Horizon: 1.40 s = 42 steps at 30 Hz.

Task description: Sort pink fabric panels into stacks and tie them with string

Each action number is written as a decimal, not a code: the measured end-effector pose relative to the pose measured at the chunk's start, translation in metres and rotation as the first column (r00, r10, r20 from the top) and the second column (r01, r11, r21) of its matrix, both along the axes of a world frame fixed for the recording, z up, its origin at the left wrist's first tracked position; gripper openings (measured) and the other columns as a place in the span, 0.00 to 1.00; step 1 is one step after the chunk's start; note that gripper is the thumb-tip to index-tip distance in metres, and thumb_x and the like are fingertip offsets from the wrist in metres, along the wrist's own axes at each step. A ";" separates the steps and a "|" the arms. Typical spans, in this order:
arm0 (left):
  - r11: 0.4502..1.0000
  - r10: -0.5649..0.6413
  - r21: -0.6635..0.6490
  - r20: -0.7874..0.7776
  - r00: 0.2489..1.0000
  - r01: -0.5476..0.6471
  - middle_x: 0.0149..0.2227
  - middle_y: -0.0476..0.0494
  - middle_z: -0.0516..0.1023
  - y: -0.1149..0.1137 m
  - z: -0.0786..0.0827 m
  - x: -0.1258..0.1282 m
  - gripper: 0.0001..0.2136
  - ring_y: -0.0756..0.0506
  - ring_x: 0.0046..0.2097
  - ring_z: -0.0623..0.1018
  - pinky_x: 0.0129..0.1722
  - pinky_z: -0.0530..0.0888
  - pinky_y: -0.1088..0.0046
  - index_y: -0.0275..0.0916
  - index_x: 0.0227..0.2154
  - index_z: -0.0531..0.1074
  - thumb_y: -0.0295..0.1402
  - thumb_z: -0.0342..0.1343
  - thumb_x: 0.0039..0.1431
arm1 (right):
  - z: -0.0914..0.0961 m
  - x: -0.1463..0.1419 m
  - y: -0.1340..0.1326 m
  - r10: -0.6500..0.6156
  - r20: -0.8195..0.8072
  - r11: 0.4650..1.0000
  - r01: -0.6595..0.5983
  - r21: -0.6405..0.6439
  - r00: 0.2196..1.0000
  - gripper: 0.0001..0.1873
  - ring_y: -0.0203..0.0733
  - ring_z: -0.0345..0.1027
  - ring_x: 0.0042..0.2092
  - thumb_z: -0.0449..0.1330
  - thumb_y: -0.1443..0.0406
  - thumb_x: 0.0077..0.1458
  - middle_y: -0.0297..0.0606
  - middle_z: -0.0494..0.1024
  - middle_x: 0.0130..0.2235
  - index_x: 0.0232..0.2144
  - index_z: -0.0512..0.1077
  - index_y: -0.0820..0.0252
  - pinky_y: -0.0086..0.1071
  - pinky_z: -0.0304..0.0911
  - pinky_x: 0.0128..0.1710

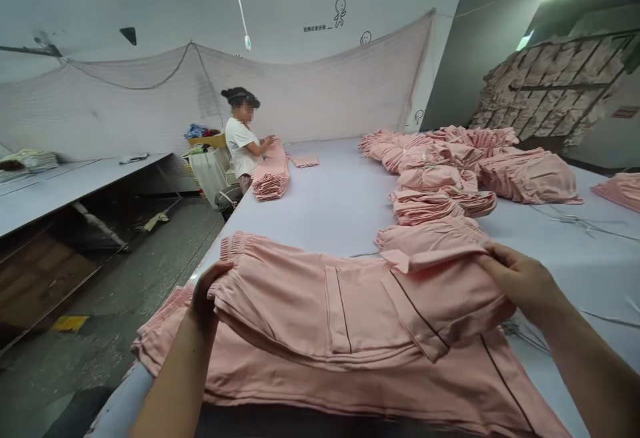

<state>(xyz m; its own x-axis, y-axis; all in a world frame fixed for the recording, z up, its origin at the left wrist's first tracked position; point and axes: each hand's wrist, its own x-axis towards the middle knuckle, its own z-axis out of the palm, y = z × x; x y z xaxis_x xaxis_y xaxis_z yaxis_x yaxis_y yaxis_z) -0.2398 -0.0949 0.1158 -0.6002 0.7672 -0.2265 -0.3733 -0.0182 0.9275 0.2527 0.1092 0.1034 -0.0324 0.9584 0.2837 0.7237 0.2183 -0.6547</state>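
Observation:
Between my hands hangs a folded bundle of pink trousers (295, 298), several layers thick, with a gathered elastic waistband and thin dark piping. My left hand (207, 291) is closed around the left end, just below the waistband, its fingers partly hidden by cloth. At the other end my right hand (520, 278) pinches the fabric, thumb on top, where the upper layer is folded over. Beneath the bundle, more pink trousers (280, 378) lie spread flat along the table's near edge.
Tied bundles of pink garments (430, 178) are heaped at the right on the white table (340, 185). White strings (585, 221) lie beside them. At the far left edge a co-worker (243, 138) touches a pink stack (273, 175). Another table (75, 185) stands across the aisle.

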 end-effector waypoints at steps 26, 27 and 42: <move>0.824 -0.319 -0.565 -0.404 0.857 0.041 0.52 0.31 0.75 -0.132 -0.087 -0.215 0.29 0.31 0.55 0.71 0.59 0.65 0.56 0.38 0.45 0.67 0.36 0.60 0.34 | -0.200 -0.143 -0.155 0.092 0.450 0.874 0.144 -0.464 0.889 0.13 0.47 0.73 0.39 0.47 0.66 0.56 0.46 0.79 0.37 0.33 0.72 0.57 0.31 0.59 0.34; 0.829 -0.351 -0.556 -0.437 0.828 0.058 0.53 0.30 0.73 -0.129 -0.090 -0.217 0.29 0.32 0.56 0.71 0.59 0.64 0.56 0.37 0.46 0.66 0.36 0.59 0.36 | -0.198 -0.148 -0.155 0.102 0.461 0.870 0.146 -0.471 0.882 0.14 0.46 0.73 0.39 0.46 0.66 0.56 0.46 0.79 0.37 0.34 0.72 0.58 0.31 0.59 0.34; 0.813 -0.581 -0.575 -0.793 0.183 0.091 0.52 0.27 0.72 -0.096 -0.138 -0.094 0.20 0.33 0.49 0.74 0.51 0.68 0.57 0.33 0.47 0.69 0.38 0.44 0.55 | -0.165 -0.273 -0.202 0.202 0.626 0.959 -0.023 -0.282 0.753 0.18 0.54 0.66 0.48 0.52 0.59 0.58 0.53 0.73 0.46 0.44 0.70 0.64 0.40 0.61 0.45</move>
<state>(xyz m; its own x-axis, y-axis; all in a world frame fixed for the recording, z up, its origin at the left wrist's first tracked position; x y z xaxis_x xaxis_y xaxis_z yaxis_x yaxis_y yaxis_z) -0.3337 -0.1910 -0.0218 -0.2615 0.9652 -0.0105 0.8382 0.2324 0.4933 -0.0201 -0.0931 -0.0619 -0.2332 0.9688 -0.0843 0.9704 0.2263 -0.0842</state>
